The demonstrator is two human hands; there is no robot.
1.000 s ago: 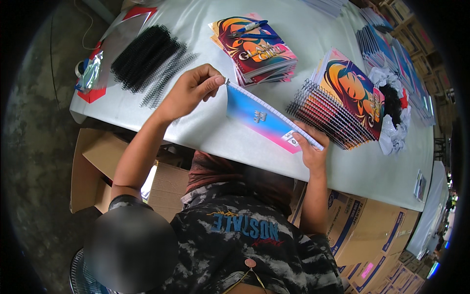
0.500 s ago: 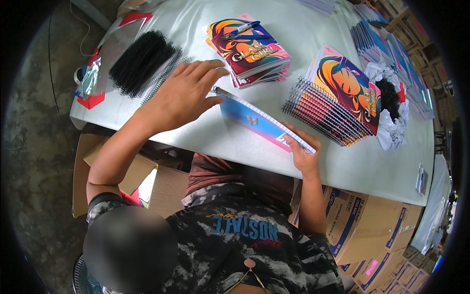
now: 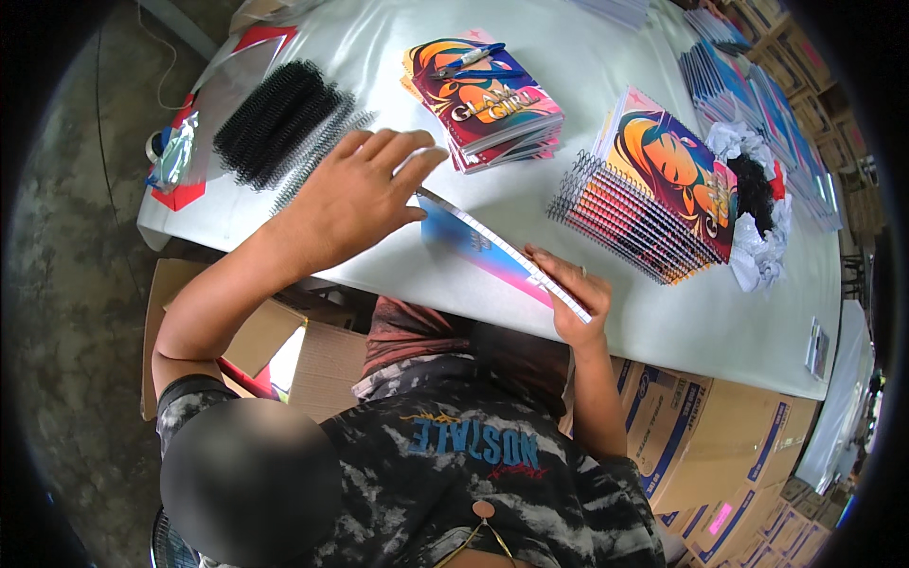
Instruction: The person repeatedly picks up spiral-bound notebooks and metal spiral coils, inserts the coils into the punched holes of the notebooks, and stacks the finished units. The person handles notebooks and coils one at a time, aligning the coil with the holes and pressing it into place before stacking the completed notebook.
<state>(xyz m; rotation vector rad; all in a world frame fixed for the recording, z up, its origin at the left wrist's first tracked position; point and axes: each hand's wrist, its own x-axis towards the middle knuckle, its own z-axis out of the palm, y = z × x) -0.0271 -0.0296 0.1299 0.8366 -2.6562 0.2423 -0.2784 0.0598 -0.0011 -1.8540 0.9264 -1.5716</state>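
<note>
My right hand point(image 3: 573, 295) is clamped on the near end of a thin notebook with a blue-to-pink cover and a white, punched-looking edge point(image 3: 473, 251), held tilted above the white-covered table point(image 3: 691, 327), its edge upward. My left hand point(image 3: 358, 197) is loose, fingers spread and thumb apart from them, at the notebook's far end; the thumb tip overlaps that corner, so I can't tell whether it touches. My palm is hidden, and so is the notebook's other face; the small marks on its cover are blurred. Behind my left hand, grey wire-like coils point(image 3: 327, 142) are partly covered, beside a heap of black spiral coils point(image 3: 275, 123). A blue-handled metal tool point(image 3: 478, 64) lies on a stack of orange-and-purple-covered books point(image 3: 497, 118). A pale paper stack point(image 3: 611, 11) is cut off above.
</note>
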